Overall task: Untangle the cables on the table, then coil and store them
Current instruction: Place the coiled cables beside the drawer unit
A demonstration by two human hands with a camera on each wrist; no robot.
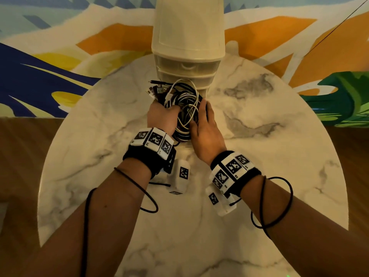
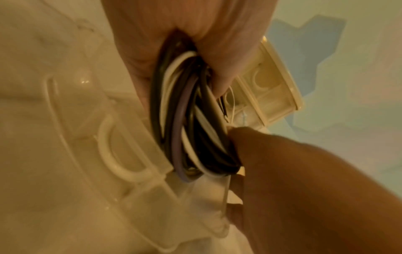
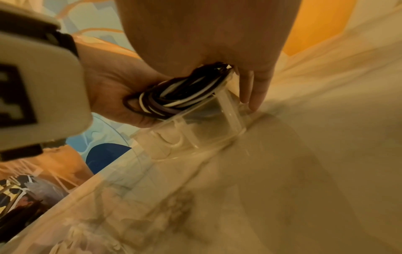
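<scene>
I'm seeing 1 coiled bundle of black, white and purple cables [image 1: 182,108], held btwn 2 hands over 1 clear plastic drawer [image 3: 195,127] pulled out of the cream plastic drawer unit [image 1: 187,37] at 12 o'clock on the round white marble table [image 1: 269,156]. Can't count single cables; several USB plugs are sticking out at the bundle's 10 o'clock. Left hand [image 1: 162,116] is gripping the bundle, fingers curled round it at its 9 o'clock side. Right hand [image 1: 205,128] is lying against the bundle's 3 o'clock side w/ fingers straight, pressing it, fingertips [image 3: 253,103] pointing down beside the drawer wall. I'm counting 3 drawer fronts on the unit in the head view. Both wrists are wearing tagged bands, 1 each.
</scene>
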